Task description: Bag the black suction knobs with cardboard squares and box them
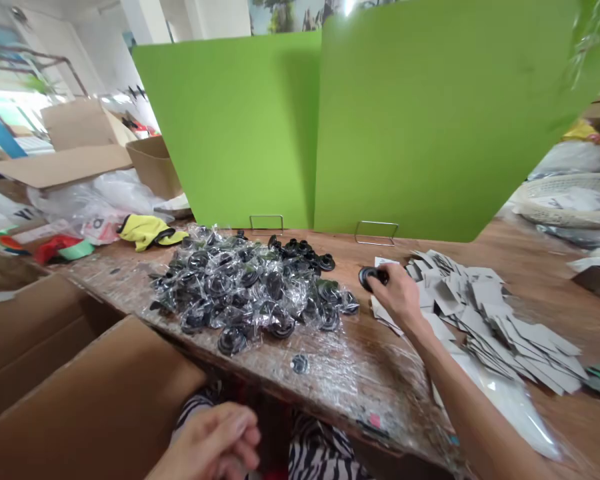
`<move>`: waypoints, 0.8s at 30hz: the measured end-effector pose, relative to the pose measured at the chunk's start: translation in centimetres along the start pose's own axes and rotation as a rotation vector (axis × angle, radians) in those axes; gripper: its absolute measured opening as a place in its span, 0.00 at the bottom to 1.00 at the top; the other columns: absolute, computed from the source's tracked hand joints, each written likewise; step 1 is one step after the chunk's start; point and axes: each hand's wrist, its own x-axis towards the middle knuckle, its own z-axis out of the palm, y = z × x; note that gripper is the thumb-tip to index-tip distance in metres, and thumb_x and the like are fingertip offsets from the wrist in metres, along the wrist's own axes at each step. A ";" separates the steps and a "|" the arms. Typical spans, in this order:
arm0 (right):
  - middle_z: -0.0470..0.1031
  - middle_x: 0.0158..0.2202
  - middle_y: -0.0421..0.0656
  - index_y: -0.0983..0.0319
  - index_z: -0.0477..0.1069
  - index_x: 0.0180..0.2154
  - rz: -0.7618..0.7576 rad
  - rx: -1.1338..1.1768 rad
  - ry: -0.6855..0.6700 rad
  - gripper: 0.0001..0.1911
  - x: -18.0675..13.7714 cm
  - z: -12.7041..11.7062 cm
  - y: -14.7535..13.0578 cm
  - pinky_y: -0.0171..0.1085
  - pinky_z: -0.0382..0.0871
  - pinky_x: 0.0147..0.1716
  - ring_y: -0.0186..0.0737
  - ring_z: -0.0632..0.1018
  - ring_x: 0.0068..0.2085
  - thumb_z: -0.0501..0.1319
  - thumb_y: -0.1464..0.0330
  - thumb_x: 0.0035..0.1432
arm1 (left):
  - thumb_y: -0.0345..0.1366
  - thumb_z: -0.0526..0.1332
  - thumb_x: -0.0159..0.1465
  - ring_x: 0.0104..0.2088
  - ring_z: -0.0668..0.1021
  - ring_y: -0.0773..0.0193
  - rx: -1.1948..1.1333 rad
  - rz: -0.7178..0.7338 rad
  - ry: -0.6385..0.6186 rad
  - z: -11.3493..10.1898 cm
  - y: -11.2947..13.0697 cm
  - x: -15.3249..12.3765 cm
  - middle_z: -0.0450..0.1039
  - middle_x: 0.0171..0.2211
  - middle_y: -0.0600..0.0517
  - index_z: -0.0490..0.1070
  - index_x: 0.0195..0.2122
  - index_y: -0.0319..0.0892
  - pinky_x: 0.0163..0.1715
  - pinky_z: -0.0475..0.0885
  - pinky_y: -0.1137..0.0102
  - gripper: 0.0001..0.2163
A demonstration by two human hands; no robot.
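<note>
My right hand (397, 293) is closed on a black round plastic piece with a stepped rim (367, 279), pinched between thumb and fingers above the table, by the near left side of a heap of grey-white cards (480, 307). At the bottom, my left hand (220, 437) hangs before the table's front edge, beside a cardboard box. Its fingers are loosely bent and slightly blurred, with nothing visible in them. Many similar black pieces in clear plastic wrapping (260, 287) are heaped mid-table. Behind them lie several unwrapped black pieces (303, 252).
Two large green panels (240, 133) stand along the back on wire stands (377, 233). An open cardboard box (105, 400) is at lower left. A yellow-and-black cloth (150, 231) lies left of the heap. Clear plastic bags (515, 407) lie under the cards; a white basket (570, 200) stands far right.
</note>
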 end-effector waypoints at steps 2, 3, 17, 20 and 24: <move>0.73 0.32 0.44 0.62 0.66 0.38 -0.162 0.219 -0.147 0.10 -5.6 -1.6 -2.2 0.36 0.66 0.27 0.38 0.72 0.30 0.53 0.65 0.56 | 0.47 0.62 0.53 0.28 0.76 0.59 -0.211 -0.071 -0.103 2.9 -0.3 2.1 0.73 0.29 0.46 0.71 0.33 0.38 0.19 0.71 0.69 0.16; 0.73 0.31 0.42 0.61 0.67 0.35 -0.283 0.349 -0.262 0.08 -8.3 -2.0 -3.4 0.35 0.66 0.27 0.36 0.72 0.30 0.54 0.66 0.54 | 0.49 0.58 0.55 0.29 0.76 0.58 -0.311 -0.124 -0.169 4.1 -0.3 3.0 0.73 0.31 0.46 0.71 0.35 0.38 0.19 0.72 0.67 0.18; 0.71 0.38 0.48 0.63 0.69 0.40 -0.127 0.108 -0.170 0.12 -1.3 5.8 1.2 0.40 0.64 0.41 0.44 0.71 0.41 0.55 0.70 0.53 | 0.33 0.57 0.57 0.21 0.72 0.62 -0.323 -0.180 0.041 4.1 -1.2 4.2 0.69 0.23 0.51 0.67 0.36 0.37 0.13 0.68 0.69 0.07; 0.69 0.39 0.51 0.67 0.67 0.41 -0.106 0.080 -0.146 0.13 -2.3 5.6 0.9 0.42 0.63 0.42 0.48 0.69 0.44 0.54 0.71 0.53 | 0.33 0.59 0.56 0.23 0.72 0.62 -0.320 -0.128 0.028 4.2 -1.2 4.4 0.70 0.23 0.51 0.67 0.35 0.37 0.15 0.70 0.68 0.07; 0.66 0.44 0.50 0.63 0.63 0.47 -0.154 0.107 -0.132 0.16 -6.8 2.3 -1.7 0.41 0.64 0.40 0.45 0.69 0.43 0.53 0.67 0.56 | 0.42 0.57 0.58 0.23 0.72 0.62 -0.348 -0.128 -0.019 5.0 -1.5 4.5 0.70 0.24 0.51 0.67 0.35 0.37 0.18 0.71 0.65 0.11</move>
